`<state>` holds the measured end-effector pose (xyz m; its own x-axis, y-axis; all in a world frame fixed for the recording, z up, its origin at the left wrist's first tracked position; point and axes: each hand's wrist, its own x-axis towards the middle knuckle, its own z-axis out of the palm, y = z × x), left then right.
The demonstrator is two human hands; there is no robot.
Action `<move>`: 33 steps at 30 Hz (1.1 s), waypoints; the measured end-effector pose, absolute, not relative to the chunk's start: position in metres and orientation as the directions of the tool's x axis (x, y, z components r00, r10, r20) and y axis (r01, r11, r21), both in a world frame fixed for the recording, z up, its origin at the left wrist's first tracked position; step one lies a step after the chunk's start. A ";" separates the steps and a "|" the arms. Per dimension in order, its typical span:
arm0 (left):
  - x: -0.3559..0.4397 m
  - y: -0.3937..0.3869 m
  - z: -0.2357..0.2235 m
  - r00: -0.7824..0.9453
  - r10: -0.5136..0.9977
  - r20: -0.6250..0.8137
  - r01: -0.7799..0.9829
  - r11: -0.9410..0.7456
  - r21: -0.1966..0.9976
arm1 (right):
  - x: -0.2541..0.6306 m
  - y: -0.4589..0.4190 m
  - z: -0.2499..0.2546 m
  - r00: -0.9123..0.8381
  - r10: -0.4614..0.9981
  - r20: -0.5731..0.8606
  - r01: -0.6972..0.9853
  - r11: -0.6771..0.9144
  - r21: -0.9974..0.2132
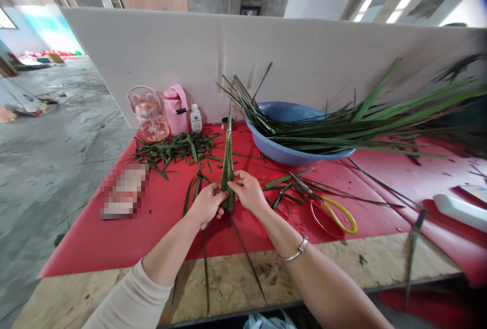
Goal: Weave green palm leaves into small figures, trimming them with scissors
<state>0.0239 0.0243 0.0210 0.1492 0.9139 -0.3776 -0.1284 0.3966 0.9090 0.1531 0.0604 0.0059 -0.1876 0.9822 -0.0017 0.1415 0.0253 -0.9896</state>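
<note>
Between my two hands a green leaf strip (227,161) stands upright, its tip pointing away from me. My left hand (209,204) is closed on the strip's lower part from the left, thumb on top. From the right, my right hand (246,192) pinches the same strip slightly higher. Thin leaf ends hang below the hands over the table's front edge. Scissors (312,198) with one red and one yellow handle lie to the right of my right hand, blades among cut leaf pieces (279,192).
A blue basin (300,152) full of long leaves (342,128) stands at the back right. Cut leaf scraps (178,149) lie at the back left, before a clear jug (151,116), a pink bottle (176,110) and a small white bottle (195,119). A white panel (171,50) rises behind.
</note>
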 end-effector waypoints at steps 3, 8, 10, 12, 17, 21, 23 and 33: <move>0.022 0.025 0.025 0.202 0.859 -0.471 -0.341 0.512 0.788 | 0.153 0.060 0.007 -0.250 0.968 -0.015 0.103 0.012 -0.995; 0.015 0.031 0.025 0.159 0.834 -0.528 -0.556 0.518 0.650 | 0.158 0.057 0.010 -0.382 0.924 0.007 0.054 0.030 -0.998; 0.014 0.033 0.022 0.148 0.833 -0.534 -0.574 0.512 0.639 | 0.160 0.055 0.012 -0.449 0.888 0.096 0.122 0.167 -0.978; 0.013 0.033 0.020 0.137 0.838 -0.528 -0.570 0.502 0.650 | 0.160 0.052 0.014 -0.504 0.844 0.184 0.192 0.317 -0.929; 0.014 0.031 0.019 0.158 0.874 -0.460 -0.506 0.471 0.722 | 0.156 0.048 0.017 -0.467 0.847 0.255 0.189 0.377 -0.907; 0.013 0.029 0.021 0.180 0.896 -0.405 -0.509 0.437 0.741 | 0.153 0.050 0.017 -0.397 0.906 0.150 0.073 0.194 -0.978; 0.013 0.029 0.022 0.185 0.899 -0.396 -0.539 0.430 0.725 | 0.153 0.051 0.015 -0.364 0.926 0.097 0.026 0.115 -0.993; 0.021 0.024 0.020 -0.026 0.970 -0.241 -0.284 0.224 0.932 | 0.151 0.058 0.004 -0.222 0.974 -0.044 -0.004 -0.046 -0.999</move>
<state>0.0212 0.0242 0.0198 -0.0260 0.9702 -0.2409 -0.2839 0.2239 0.9323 0.1507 0.0581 0.0041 -0.2220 0.9741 -0.0439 -0.0043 -0.0460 -0.9989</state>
